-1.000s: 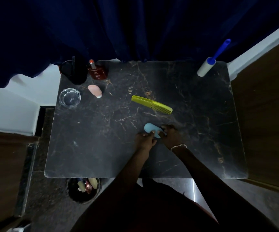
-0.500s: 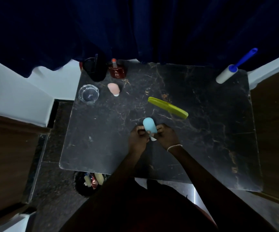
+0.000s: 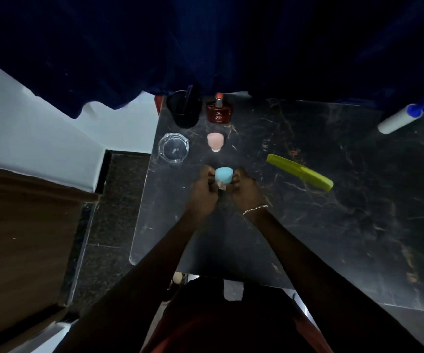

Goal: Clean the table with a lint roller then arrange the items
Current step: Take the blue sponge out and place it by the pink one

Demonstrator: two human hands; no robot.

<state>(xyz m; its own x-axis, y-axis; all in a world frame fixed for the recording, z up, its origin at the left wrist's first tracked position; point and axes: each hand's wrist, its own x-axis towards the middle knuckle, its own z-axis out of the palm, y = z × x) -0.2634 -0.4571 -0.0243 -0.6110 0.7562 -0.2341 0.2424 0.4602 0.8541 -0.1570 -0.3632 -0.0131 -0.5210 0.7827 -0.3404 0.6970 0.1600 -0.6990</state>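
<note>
Head view: both hands [image 3: 227,189] have carried blue sponge [image 3: 223,175] nearer pink sponge [image 3: 215,140].

- One view only, from a camera worn on the person's head, looking steeply down and forward over both forearms.
- It takes in the whole dark marble counter [image 3: 333,225], up to the dark blue curtain [image 3: 205,42] behind it.
- Wide-angle lens bends the edges.

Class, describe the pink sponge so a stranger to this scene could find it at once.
Start at the dark marble table and go to its far left corner, where a black cup and a brown bottle stand. The pink sponge lies just in front of the bottle, right of the glass ashtray; it is the only pink thing there.
</note>
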